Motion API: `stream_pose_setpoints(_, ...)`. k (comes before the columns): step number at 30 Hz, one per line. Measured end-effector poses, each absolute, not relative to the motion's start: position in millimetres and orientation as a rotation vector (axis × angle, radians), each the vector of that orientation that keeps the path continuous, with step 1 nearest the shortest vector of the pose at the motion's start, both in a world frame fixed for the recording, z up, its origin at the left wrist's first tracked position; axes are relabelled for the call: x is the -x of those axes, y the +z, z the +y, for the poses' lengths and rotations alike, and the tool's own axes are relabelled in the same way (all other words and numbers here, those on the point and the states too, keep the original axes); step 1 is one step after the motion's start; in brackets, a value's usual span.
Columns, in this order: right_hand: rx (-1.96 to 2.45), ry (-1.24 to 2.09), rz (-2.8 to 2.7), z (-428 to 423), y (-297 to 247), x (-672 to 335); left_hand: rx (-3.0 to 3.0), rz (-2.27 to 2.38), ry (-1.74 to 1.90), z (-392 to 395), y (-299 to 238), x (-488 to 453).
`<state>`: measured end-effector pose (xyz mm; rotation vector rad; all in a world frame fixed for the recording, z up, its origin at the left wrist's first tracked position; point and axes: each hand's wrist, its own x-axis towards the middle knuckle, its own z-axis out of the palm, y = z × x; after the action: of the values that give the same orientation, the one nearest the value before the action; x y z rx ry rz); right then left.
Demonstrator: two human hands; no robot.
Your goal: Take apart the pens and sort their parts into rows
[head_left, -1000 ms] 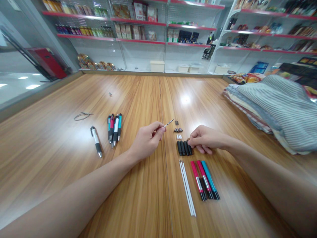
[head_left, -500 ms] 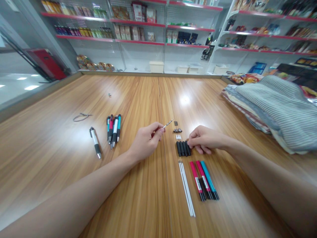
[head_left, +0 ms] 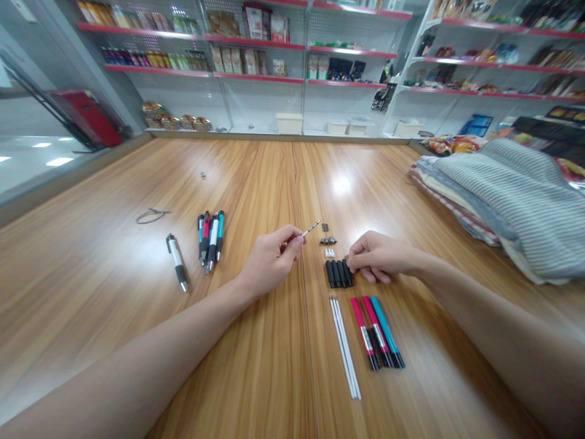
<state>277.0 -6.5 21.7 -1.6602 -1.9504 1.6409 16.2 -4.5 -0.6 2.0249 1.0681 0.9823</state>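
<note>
My left hand is closed in a pinch on a thin white pen refill, whose tip points up and to the right. My right hand has its thumb and fingertips pressed at the rightmost of several black pen grips, which lie in a row. Above that row are small white plastic pieces, silver cone tips and small springs. Below it lie white refills and, beside them, red pen barrels and a blue pen barrel.
To the left, a bunch of assembled pens lies near a single white pen. Farther out are a thin grey loop and a tiny metal piece. Folded cloths are stacked at right; stocked shelves stand behind the table.
</note>
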Motion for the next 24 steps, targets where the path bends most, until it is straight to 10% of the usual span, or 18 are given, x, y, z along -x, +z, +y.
stream_pose_setpoints(24, 1.736, 1.493, -1.999, -8.8, 25.9, -277.4, -2.060, 1.064, 0.951, -4.4, -2.3, -16.5)
